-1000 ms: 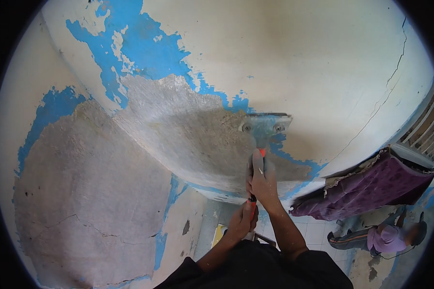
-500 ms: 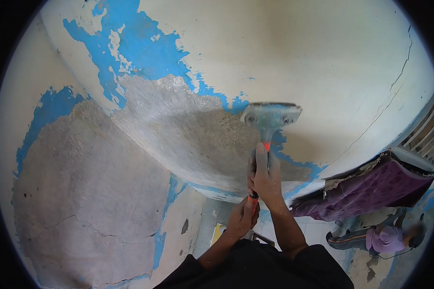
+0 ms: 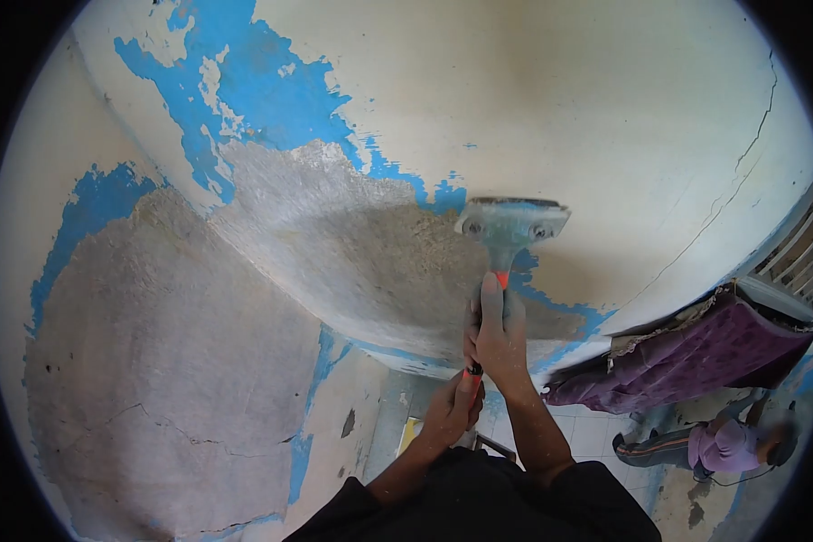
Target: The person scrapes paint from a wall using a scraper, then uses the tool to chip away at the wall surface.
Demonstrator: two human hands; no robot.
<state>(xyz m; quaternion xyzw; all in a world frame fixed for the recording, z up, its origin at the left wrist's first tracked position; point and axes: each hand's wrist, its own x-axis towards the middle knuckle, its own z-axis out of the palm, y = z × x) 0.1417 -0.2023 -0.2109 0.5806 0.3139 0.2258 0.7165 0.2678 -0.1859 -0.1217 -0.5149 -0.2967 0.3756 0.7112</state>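
A wide scraper (image 3: 508, 228) with a bolted metal head and a red and black handle is raised against the wall. My right hand (image 3: 499, 330) is wrapped round the upper handle, its thumb lying along the shaft just below the head. Lower down, my left hand (image 3: 453, 406) grips the red end of the same handle. Behind the head, the wall (image 3: 605, 135) has cream paint, a ragged band of blue paint (image 3: 275, 90) and bare grey plaster (image 3: 379, 253). The blade's edge lies over the border of cream and blue; exact contact is hard to tell.
On the left, another wall (image 3: 181, 352) shows grey plaster with cracks. A purple cloth (image 3: 696, 357) covers something at the right, beneath a barred window (image 3: 795, 235). A person in a pink top (image 3: 727, 447) stands at the lower right. White floor tiles (image 3: 596, 434) show below.
The scraper's head sits slightly lower and further right against the wall than before. Both hands keep their grip, and the view has shifted only a little.
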